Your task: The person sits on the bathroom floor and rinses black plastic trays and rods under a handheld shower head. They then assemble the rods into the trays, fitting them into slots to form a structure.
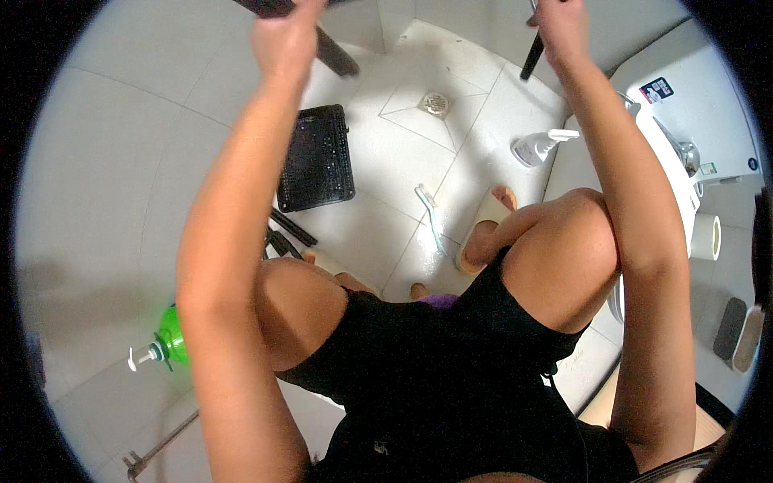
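Both my arms stretch forward to the top edge of the view. My left hand (pixel 283 44), a little blurred, is closed around a black bar (pixel 336 55) whose lower end sticks out past the fingers. My right hand (pixel 564 32) is closed on a thin black strip (pixel 531 58) that points downward. The upper parts of both pieces run out of view, so I cannot tell whether they join. Below my left hand, partly behind my forearm, a black perforated plastic basket or tray (pixel 318 161) rests on the floor.
On the tiled floor are a drain (pixel 435 104), a white spray bottle (pixel 541 148), a toothbrush-like brush (pixel 431 217) and black bars (pixel 294 227) near my left leg. A green pump bottle (pixel 171 334) stands left. At right are a white toilet (pixel 656 129) and a paper roll (pixel 706 237).
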Action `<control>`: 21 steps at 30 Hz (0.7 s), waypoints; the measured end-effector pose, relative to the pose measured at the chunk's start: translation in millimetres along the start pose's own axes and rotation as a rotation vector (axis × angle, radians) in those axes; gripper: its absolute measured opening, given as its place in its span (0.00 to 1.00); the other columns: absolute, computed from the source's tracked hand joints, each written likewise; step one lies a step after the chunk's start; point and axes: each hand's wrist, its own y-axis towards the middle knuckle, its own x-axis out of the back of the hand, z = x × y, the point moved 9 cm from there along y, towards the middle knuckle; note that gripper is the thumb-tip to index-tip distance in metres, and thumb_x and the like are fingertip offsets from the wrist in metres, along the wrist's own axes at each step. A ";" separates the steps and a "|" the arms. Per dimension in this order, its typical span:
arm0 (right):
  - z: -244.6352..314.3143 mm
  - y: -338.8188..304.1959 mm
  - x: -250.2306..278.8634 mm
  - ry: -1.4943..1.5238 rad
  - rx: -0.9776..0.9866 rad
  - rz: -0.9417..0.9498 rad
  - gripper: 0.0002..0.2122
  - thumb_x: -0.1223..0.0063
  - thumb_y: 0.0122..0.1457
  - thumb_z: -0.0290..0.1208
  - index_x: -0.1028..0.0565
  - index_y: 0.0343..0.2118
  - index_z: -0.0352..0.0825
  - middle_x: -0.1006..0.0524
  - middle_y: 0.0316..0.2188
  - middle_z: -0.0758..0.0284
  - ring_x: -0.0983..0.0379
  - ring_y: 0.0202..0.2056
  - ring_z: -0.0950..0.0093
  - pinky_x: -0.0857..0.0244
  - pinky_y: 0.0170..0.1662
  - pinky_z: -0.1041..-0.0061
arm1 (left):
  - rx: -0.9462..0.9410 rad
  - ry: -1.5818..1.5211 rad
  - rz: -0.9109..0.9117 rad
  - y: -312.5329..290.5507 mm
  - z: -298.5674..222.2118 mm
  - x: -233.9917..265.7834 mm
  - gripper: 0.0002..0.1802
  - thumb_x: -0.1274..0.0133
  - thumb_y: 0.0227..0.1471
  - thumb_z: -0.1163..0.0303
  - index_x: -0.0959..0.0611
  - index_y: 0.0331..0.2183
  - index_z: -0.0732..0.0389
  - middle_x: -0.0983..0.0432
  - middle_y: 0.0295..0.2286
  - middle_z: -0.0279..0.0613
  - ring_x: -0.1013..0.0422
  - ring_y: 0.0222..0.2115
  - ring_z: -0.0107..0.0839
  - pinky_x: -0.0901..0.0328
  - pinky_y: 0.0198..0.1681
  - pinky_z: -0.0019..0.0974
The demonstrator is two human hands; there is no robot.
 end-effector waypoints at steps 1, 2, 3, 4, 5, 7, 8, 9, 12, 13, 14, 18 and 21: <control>15.1 1.5 10.2 0.002 0.073 -0.054 0.21 0.44 0.65 0.51 0.23 0.38 0.32 0.31 0.20 0.72 0.35 0.20 0.80 0.37 0.22 0.75 | 0.025 0.055 -0.057 -4.4 -44.4 -5.1 0.10 0.37 0.55 0.70 0.22 0.26 0.58 0.30 0.25 0.26 0.35 0.27 0.21 0.37 0.34 0.32; 45.5 -11.9 6.5 0.060 0.116 -0.164 0.22 0.44 0.65 0.51 0.24 0.36 0.31 0.29 0.21 0.70 0.33 0.20 0.79 0.36 0.22 0.74 | -0.143 0.000 -0.094 6.1 -65.9 14.8 0.10 0.36 0.54 0.70 0.22 0.25 0.58 0.29 0.25 0.28 0.35 0.27 0.21 0.36 0.35 0.32; 54.2 -15.5 10.1 0.105 0.125 -0.228 0.22 0.44 0.65 0.51 0.24 0.35 0.30 0.28 0.20 0.69 0.32 0.19 0.78 0.36 0.22 0.74 | -0.259 -0.018 -0.091 4.3 -92.1 21.0 0.11 0.35 0.53 0.70 0.22 0.25 0.58 0.29 0.25 0.28 0.34 0.28 0.21 0.36 0.34 0.32; 49.9 -14.0 12.8 0.102 0.126 -0.227 0.23 0.44 0.65 0.51 0.24 0.34 0.29 0.28 0.20 0.68 0.31 0.19 0.77 0.36 0.22 0.74 | -0.294 -0.006 -0.104 1.1 -103.3 21.2 0.11 0.35 0.53 0.70 0.22 0.25 0.58 0.29 0.24 0.28 0.34 0.27 0.21 0.37 0.33 0.32; 44.1 -13.4 14.4 0.099 0.126 -0.226 0.23 0.44 0.65 0.52 0.24 0.34 0.29 0.28 0.19 0.68 0.31 0.18 0.77 0.35 0.23 0.73 | -0.329 0.009 -0.118 -2.4 -109.3 21.0 0.11 0.35 0.53 0.70 0.22 0.24 0.59 0.29 0.24 0.28 0.34 0.27 0.21 0.37 0.33 0.32; 39.2 -28.2 2.1 -0.104 0.000 -0.170 0.25 0.43 0.64 0.53 0.23 0.34 0.27 0.28 0.18 0.67 0.30 0.19 0.74 0.34 0.24 0.69 | -0.166 0.037 -0.063 -3.7 -76.4 25.9 0.11 0.36 0.53 0.71 0.22 0.24 0.59 0.29 0.24 0.28 0.34 0.26 0.21 0.37 0.32 0.32; -3.3 -13.7 -3.1 -0.114 -0.116 -0.026 0.27 0.45 0.64 0.54 0.23 0.37 0.26 0.26 0.20 0.65 0.28 0.22 0.70 0.32 0.27 0.66 | 0.067 0.286 -0.032 -11.8 -32.6 29.8 0.12 0.31 0.48 0.65 0.15 0.30 0.62 0.21 0.26 0.34 0.30 0.29 0.26 0.33 0.37 0.37; -24.8 -18.3 -12.4 -0.150 -0.042 -0.007 0.28 0.46 0.65 0.55 0.22 0.38 0.24 0.25 0.21 0.63 0.27 0.25 0.68 0.30 0.30 0.65 | 0.062 0.041 0.019 -16.0 1.8 22.2 0.13 0.31 0.49 0.66 0.15 0.32 0.65 0.21 0.27 0.36 0.30 0.30 0.27 0.33 0.37 0.37; -122.5 -31.9 -33.7 -0.177 -0.364 0.304 0.23 0.41 0.63 0.53 0.25 0.40 0.32 0.32 0.22 0.73 0.31 0.25 0.79 0.30 0.31 0.72 | 0.497 0.019 0.103 -59.4 88.0 10.1 0.13 0.33 0.50 0.68 0.16 0.34 0.67 0.20 0.31 0.39 0.27 0.31 0.30 0.32 0.37 0.38; -128.1 -36.4 -34.8 -0.190 -0.388 0.317 0.23 0.41 0.63 0.53 0.25 0.40 0.31 0.32 0.22 0.72 0.31 0.25 0.79 0.30 0.31 0.72 | 0.564 0.029 0.110 -68.4 95.1 9.4 0.13 0.34 0.50 0.68 0.16 0.34 0.67 0.20 0.32 0.39 0.27 0.31 0.30 0.32 0.37 0.39; -132.9 -39.4 -35.3 -0.204 -0.412 0.328 0.23 0.41 0.63 0.52 0.25 0.39 0.31 0.32 0.22 0.72 0.31 0.25 0.78 0.29 0.32 0.72 | 0.535 0.030 0.089 -65.1 93.6 12.2 0.13 0.34 0.50 0.68 0.15 0.34 0.67 0.20 0.32 0.39 0.27 0.31 0.30 0.32 0.37 0.38; -59.8 -12.0 -17.3 -0.325 -0.014 0.049 0.28 0.44 0.64 0.54 0.23 0.44 0.24 0.24 0.25 0.63 0.27 0.26 0.70 0.30 0.29 0.64 | 0.261 -0.008 0.024 -40.2 55.1 15.3 0.10 0.33 0.50 0.70 0.16 0.31 0.65 0.21 0.29 0.37 0.28 0.30 0.28 0.34 0.36 0.36; 23.8 -25.7 -17.5 0.085 0.134 -0.063 0.22 0.46 0.67 0.50 0.24 0.39 0.29 0.31 0.20 0.70 0.32 0.21 0.77 0.33 0.24 0.72 | 0.012 0.084 -0.090 -20.4 -40.4 31.6 0.12 0.36 0.52 0.71 0.22 0.23 0.59 0.29 0.23 0.28 0.34 0.26 0.22 0.37 0.32 0.32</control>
